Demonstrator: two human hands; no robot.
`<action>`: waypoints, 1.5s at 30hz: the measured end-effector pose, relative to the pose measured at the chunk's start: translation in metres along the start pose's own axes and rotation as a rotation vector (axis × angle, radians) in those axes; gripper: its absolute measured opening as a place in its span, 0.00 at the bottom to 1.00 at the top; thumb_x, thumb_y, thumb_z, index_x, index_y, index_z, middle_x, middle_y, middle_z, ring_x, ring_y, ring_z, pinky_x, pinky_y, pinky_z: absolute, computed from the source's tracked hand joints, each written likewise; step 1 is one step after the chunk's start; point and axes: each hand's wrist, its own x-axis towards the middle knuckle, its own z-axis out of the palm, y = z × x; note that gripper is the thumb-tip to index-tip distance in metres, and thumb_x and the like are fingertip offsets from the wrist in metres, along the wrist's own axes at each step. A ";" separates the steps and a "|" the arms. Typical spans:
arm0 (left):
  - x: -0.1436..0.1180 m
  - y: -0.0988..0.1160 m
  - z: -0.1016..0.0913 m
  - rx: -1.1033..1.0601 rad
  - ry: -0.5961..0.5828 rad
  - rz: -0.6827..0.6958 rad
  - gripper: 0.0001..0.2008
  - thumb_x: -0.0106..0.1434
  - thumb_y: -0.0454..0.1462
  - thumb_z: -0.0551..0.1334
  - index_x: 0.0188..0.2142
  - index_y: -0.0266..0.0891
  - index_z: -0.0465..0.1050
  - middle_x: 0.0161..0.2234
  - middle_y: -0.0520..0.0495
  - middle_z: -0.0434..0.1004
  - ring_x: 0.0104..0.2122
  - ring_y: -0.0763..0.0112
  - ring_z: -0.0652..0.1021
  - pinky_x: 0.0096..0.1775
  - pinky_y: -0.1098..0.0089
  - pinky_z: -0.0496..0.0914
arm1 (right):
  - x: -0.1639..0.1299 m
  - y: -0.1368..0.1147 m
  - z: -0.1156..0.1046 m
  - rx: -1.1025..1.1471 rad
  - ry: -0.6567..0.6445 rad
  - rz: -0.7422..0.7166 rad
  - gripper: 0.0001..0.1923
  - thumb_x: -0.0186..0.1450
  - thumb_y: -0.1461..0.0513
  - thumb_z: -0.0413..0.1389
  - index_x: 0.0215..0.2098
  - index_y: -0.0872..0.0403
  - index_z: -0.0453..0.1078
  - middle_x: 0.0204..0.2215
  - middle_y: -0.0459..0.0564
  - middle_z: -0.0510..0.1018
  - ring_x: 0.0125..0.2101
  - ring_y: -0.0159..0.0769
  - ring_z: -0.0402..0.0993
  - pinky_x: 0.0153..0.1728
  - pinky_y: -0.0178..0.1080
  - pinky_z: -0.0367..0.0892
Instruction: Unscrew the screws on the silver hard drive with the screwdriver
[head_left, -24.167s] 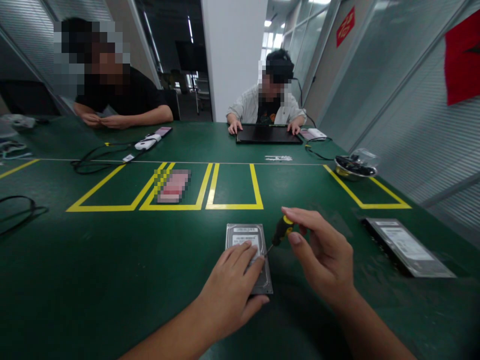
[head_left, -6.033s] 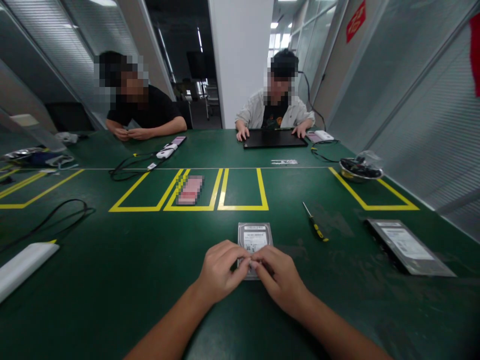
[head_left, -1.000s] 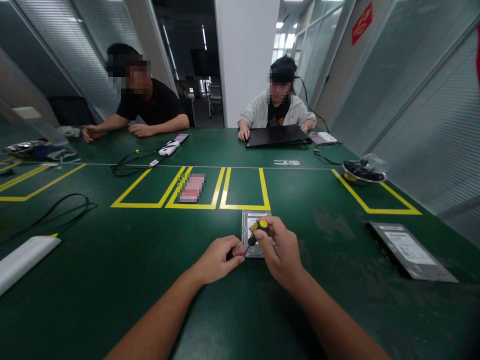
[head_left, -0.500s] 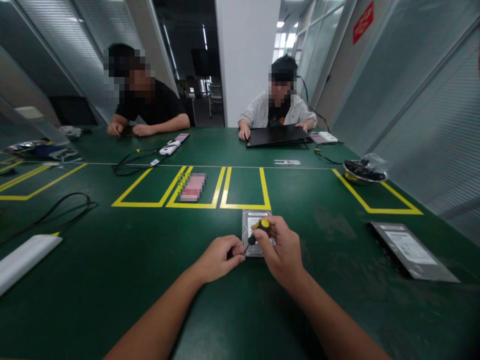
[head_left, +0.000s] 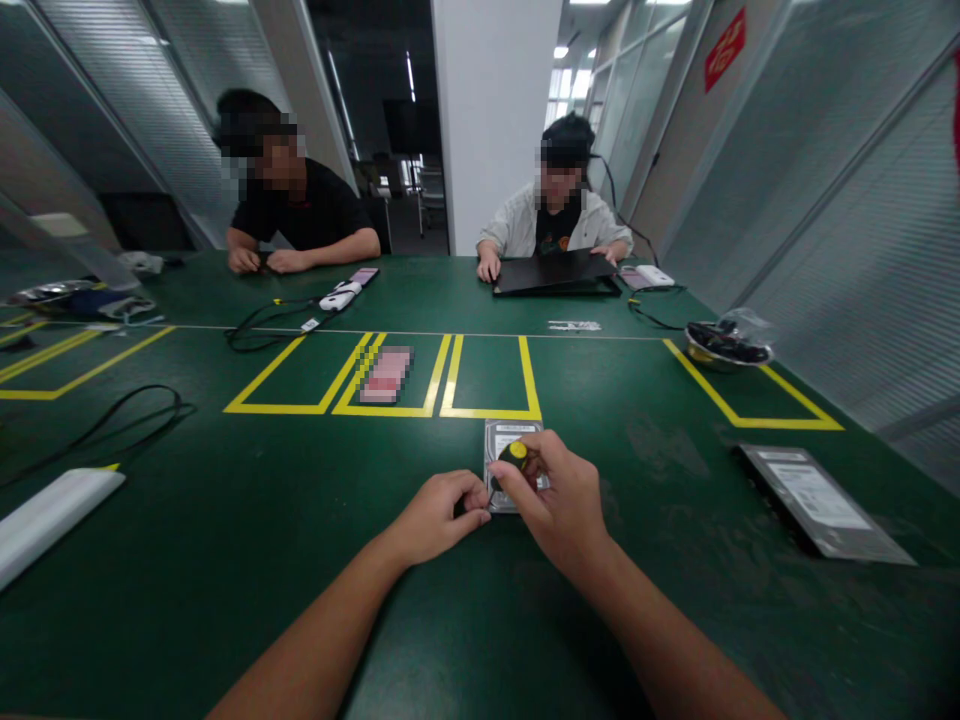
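A silver hard drive (head_left: 504,431) with a white label lies flat on the green table, in front of the yellow taped boxes. My right hand (head_left: 564,492) is closed around the short yellow-and-black handle of a screwdriver (head_left: 514,459), held tilted over the drive. Its shaft points down toward the near left corner, and the tip is mostly hidden. At that corner my left hand (head_left: 444,515) has its thumb and fingers curled against the drive's edge.
On the right lies another larger drive-like unit (head_left: 821,505). Behind it stands a bowl of dark parts (head_left: 727,343). A pixelated phone (head_left: 386,375) lies in a taped box. A white bar-shaped object (head_left: 56,515) and black cable (head_left: 154,390) are at left. Two people sit opposite, one holding a black panel (head_left: 555,272).
My right hand has rolled the screwdriver's handle slightly to the left and turned its fingers. My left hand and the hard drive stay in place. The person opposite tilts the black panel slightly.
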 end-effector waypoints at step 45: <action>0.000 -0.003 0.000 -0.018 -0.017 -0.012 0.04 0.62 0.34 0.64 0.35 0.36 0.71 0.31 0.52 0.72 0.31 0.71 0.71 0.33 0.72 0.63 | 0.011 -0.009 -0.003 0.254 -0.053 -0.119 0.13 0.64 0.67 0.56 0.46 0.51 0.73 0.41 0.49 0.77 0.42 0.36 0.72 0.45 0.42 0.68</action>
